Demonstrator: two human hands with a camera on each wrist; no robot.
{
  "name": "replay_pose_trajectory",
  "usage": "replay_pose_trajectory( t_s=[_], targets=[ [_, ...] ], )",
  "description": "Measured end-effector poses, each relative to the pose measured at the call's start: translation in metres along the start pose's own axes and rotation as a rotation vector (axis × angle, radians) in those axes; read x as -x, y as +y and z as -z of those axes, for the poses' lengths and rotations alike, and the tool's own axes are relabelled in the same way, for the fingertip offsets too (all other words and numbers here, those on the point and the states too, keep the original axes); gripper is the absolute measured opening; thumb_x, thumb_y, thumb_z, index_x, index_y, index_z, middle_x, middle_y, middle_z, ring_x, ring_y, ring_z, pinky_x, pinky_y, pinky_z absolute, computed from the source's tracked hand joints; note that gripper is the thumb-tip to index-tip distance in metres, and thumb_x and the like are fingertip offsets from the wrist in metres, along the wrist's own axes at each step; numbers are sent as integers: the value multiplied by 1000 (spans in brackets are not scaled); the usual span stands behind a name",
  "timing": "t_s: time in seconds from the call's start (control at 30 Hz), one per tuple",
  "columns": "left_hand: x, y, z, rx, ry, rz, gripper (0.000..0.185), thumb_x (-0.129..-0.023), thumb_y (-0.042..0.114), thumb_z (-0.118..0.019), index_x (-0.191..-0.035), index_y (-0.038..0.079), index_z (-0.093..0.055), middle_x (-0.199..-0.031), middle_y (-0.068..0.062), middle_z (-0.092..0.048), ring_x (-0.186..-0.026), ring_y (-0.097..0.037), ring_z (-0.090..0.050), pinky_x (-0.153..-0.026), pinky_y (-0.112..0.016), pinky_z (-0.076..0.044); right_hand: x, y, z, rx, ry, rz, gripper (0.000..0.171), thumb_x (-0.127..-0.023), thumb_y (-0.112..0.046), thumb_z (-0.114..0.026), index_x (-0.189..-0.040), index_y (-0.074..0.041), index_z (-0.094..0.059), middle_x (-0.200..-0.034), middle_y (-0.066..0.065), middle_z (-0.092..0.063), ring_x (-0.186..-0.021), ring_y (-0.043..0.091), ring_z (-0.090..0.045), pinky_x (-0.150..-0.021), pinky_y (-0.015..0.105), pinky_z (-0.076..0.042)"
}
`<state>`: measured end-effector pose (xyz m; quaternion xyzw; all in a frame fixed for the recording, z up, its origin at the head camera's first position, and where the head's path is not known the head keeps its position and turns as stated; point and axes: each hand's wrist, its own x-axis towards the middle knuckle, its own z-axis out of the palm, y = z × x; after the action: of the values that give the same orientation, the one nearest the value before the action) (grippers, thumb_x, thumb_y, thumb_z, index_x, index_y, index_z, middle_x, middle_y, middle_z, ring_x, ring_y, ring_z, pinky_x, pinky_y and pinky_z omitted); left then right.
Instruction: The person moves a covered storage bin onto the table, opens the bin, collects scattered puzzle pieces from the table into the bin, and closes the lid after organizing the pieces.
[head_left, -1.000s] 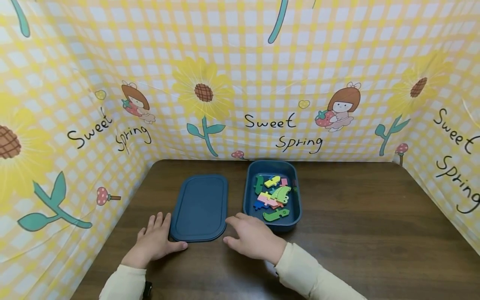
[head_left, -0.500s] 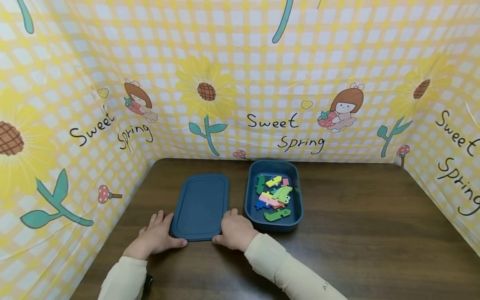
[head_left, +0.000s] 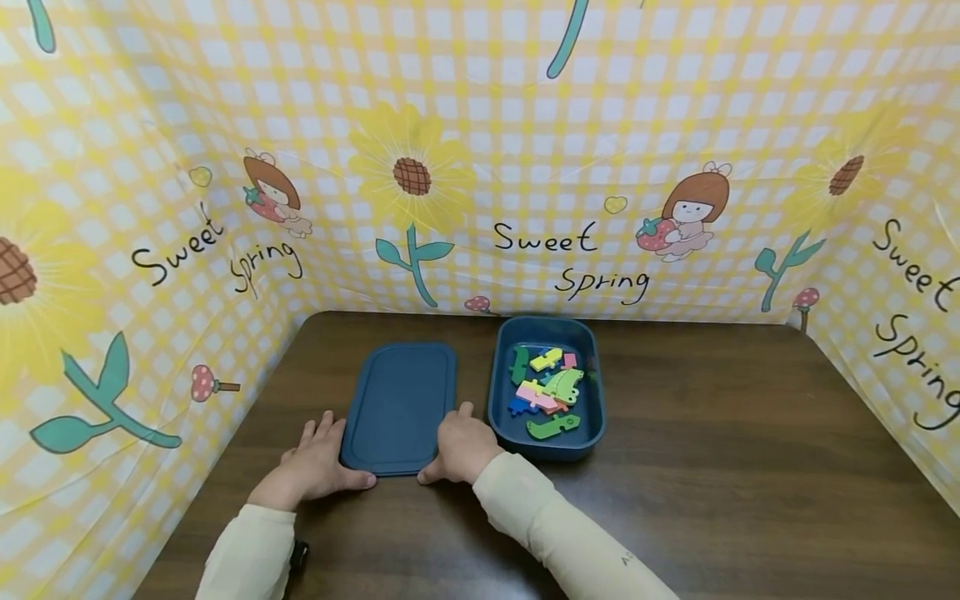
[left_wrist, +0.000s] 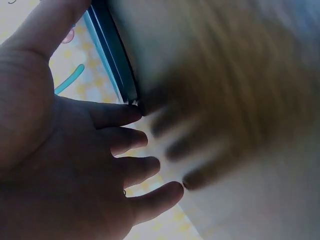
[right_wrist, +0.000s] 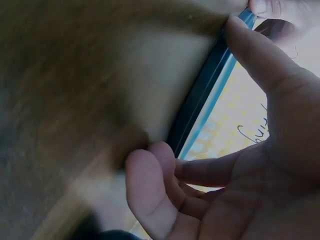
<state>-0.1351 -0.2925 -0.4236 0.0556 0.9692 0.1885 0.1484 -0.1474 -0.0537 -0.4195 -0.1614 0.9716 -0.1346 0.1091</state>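
A flat dark blue lid (head_left: 397,407) lies on the brown table (head_left: 712,467), left of an open dark blue box (head_left: 594,400) that holds several coloured puzzle pieces (head_left: 551,387). My left hand (head_left: 318,467) rests on the table at the lid's near left corner, fingers straight along its side and thumb against its near edge. My right hand (head_left: 459,446) grips the lid's near right corner. In the right wrist view the thumb lies on the lid's rim (right_wrist: 205,95) and the fingers (right_wrist: 150,185) curl below it. The left wrist view shows the fingers (left_wrist: 135,165) beside the rim (left_wrist: 115,60).
A yellow checked cloth (head_left: 525,167) printed with sunflowers walls the table at the back and on both sides. Bare table top stretches to the right of the box and in front of it.
My right hand moved left from the box's near corner to the lid's near right corner and closed on it. The left hand stayed by the lid's left corner.
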Motion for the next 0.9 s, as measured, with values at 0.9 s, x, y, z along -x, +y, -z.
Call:
replay_pose_trajectory(
  t_s=[0.9],
  targets=[
    [2,-6,4,284,-20,-25,120,-80,40,-87,-151,-17,-9,-155,-45,9,-142,-58,15,-106,-75,-13,-2,1,2,-172,61,-56,95,-68,-61,-88,-127,5,-53,-105,13,-44,-78,22,-54,-68,34,-52]
  ],
)
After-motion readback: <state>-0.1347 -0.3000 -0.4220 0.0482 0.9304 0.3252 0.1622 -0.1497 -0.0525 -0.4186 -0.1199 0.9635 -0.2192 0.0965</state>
